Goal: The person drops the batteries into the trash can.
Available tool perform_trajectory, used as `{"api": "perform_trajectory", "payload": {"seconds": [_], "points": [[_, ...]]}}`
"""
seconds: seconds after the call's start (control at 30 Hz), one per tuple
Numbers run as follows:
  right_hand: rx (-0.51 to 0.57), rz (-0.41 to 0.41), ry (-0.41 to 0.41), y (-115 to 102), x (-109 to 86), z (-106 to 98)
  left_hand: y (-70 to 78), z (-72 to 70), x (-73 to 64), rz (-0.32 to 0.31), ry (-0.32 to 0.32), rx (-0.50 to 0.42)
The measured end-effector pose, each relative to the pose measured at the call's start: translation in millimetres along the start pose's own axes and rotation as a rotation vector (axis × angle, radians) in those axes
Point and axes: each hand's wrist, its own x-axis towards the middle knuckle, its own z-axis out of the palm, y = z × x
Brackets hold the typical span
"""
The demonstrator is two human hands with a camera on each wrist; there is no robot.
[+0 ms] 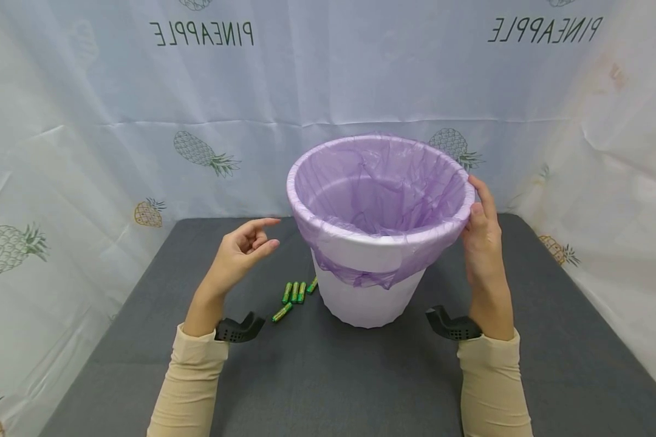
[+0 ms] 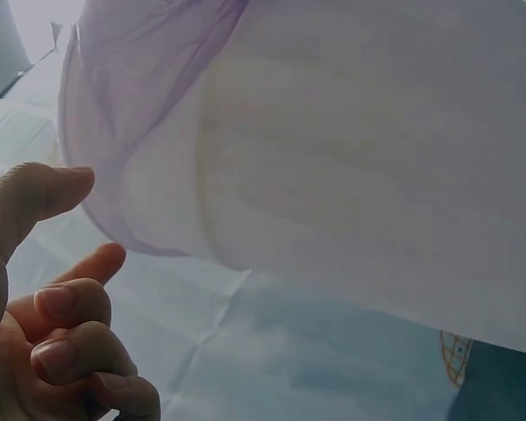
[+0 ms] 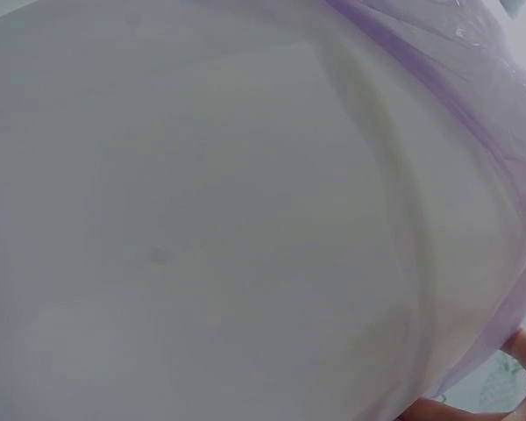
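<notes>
A white trash can [image 1: 369, 303] stands on the dark table, with a thin purple trash bag [image 1: 355, 267] lining it and folded down over the rim. My right hand [image 1: 482, 243] holds the can at the right side of its rim, thumb and fingers on the bag-covered edge. In the right wrist view, those fingertips [image 3: 522, 346] show at the lower right against the bag. To the left of the can, my left hand [image 1: 240, 249] is raised and holds nothing. Its thumb and index finger point toward the can, the other fingers loosely bent.
Several small green batteries [image 1: 294, 292] lie on the table [image 1: 328, 382] beside the can's left side, one nearer me at an angle. A pineapple-print curtain [image 1: 262, 85] hangs behind the table and along both sides.
</notes>
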Motion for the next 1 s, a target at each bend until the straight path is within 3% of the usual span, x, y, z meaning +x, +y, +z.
{"api": "perform_trajectory", "payload": {"seconds": [0.2, 0.5, 0.77, 1.0], "points": [[-0.01, 0.005, -0.004, 0, -0.9, -1, -9.5, -2.4, -7.5, -0.034, -0.051, -0.006], [-0.007, 0.013, -0.047, 0, 0.9, -3, -27.5, -8.5, -16.8, -0.129, -0.128, 0.057], [-0.025, 0.018, -0.019, -1, 1.1, -2, -53.1, -11.5, -25.5, -0.172, -0.203, 0.139], [-0.026, 0.004, -0.043, 0, 1.2, -2, -77.4, -14.5, -38.3, -0.175, -0.291, 0.138]]}}
